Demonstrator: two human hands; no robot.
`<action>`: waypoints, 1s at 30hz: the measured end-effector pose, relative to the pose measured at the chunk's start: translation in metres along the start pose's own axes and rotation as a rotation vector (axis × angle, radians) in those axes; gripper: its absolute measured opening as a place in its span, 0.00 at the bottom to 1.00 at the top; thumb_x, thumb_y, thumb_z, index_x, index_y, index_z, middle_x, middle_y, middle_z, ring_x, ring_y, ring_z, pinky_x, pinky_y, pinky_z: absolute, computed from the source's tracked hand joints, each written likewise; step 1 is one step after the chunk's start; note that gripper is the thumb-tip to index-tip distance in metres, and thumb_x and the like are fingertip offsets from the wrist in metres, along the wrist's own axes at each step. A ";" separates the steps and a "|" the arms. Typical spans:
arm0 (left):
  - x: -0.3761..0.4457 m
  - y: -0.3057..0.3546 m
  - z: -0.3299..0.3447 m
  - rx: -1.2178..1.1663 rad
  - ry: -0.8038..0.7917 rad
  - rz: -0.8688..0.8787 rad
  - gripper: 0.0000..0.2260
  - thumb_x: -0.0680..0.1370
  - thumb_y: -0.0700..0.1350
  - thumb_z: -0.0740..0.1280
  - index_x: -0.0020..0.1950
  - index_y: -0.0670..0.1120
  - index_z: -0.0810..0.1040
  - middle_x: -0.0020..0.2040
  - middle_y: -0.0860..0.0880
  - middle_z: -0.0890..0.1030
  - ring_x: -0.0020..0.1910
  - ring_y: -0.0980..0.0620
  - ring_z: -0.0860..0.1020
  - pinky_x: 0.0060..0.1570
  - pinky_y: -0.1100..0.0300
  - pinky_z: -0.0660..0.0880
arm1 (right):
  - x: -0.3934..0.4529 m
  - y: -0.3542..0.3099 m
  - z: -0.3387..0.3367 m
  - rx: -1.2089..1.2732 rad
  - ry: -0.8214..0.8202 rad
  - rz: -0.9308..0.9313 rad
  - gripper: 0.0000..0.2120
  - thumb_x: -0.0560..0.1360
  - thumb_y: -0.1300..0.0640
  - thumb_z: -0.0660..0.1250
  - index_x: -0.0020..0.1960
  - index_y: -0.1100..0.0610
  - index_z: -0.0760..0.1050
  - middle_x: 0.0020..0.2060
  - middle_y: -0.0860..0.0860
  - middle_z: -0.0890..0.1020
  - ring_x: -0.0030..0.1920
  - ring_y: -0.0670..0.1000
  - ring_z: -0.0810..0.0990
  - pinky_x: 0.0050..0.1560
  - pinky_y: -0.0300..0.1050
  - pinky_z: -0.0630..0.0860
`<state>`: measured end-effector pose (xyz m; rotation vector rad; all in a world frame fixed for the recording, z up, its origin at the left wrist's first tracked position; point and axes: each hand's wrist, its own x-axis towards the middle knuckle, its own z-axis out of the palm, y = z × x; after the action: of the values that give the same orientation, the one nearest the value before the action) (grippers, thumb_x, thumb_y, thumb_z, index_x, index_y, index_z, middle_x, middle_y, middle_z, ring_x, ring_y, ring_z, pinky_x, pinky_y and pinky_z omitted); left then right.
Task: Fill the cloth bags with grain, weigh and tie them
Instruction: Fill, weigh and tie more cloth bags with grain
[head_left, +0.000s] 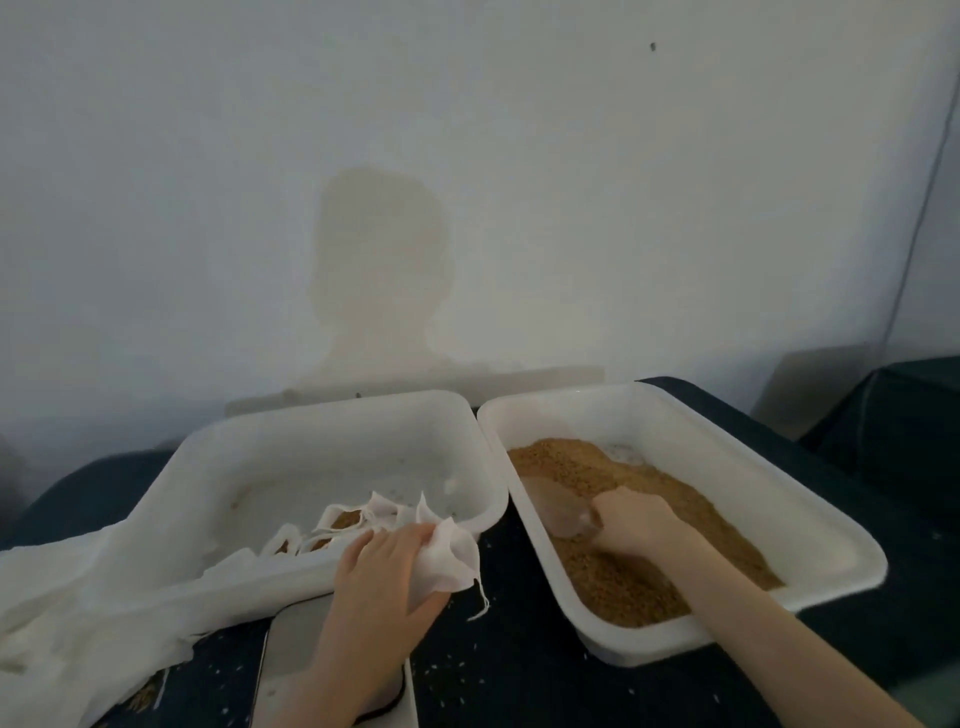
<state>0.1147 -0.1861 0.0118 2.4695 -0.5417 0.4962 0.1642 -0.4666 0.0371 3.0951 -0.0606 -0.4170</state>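
The left hand (387, 564) pinches an empty cloth bag (447, 561) over the gap between trays; the right hand (631, 519) grips what looks like a scoop (558, 506) in the grain (649, 545). A limp bag mouth could spill grain onto the dark table (519, 649).

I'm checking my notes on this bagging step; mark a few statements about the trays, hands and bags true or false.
1. The right hand holds a scoop in the grain. True.
2. The left hand is empty. False: it holds a white cloth bag.
3. The left tray holds filled bags. True.
4. The grain tray stands left of the other tray. False: it stands to the right.
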 end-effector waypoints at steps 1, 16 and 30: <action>0.000 0.001 0.000 -0.005 -0.006 0.005 0.25 0.67 0.65 0.53 0.60 0.56 0.69 0.50 0.64 0.72 0.52 0.63 0.68 0.64 0.64 0.55 | -0.001 -0.002 -0.001 -0.010 0.009 -0.001 0.09 0.78 0.52 0.59 0.44 0.55 0.72 0.40 0.50 0.76 0.44 0.54 0.78 0.43 0.47 0.75; -0.003 -0.009 0.007 0.105 -0.026 0.047 0.25 0.66 0.62 0.58 0.54 0.49 0.78 0.49 0.59 0.79 0.51 0.57 0.78 0.59 0.58 0.64 | 0.052 -0.004 -0.014 0.078 0.145 0.229 0.13 0.79 0.53 0.61 0.58 0.58 0.76 0.51 0.52 0.80 0.46 0.53 0.78 0.42 0.45 0.72; 0.000 -0.011 0.009 0.116 0.088 0.109 0.23 0.66 0.60 0.59 0.49 0.45 0.80 0.46 0.60 0.76 0.43 0.52 0.81 0.52 0.58 0.64 | 0.064 -0.001 0.007 0.429 0.352 0.063 0.08 0.78 0.54 0.61 0.54 0.48 0.77 0.50 0.49 0.80 0.49 0.53 0.80 0.47 0.46 0.76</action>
<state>0.1222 -0.1829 0.0004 2.5224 -0.6305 0.6943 0.2237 -0.4681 0.0134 3.5168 -0.2736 0.1737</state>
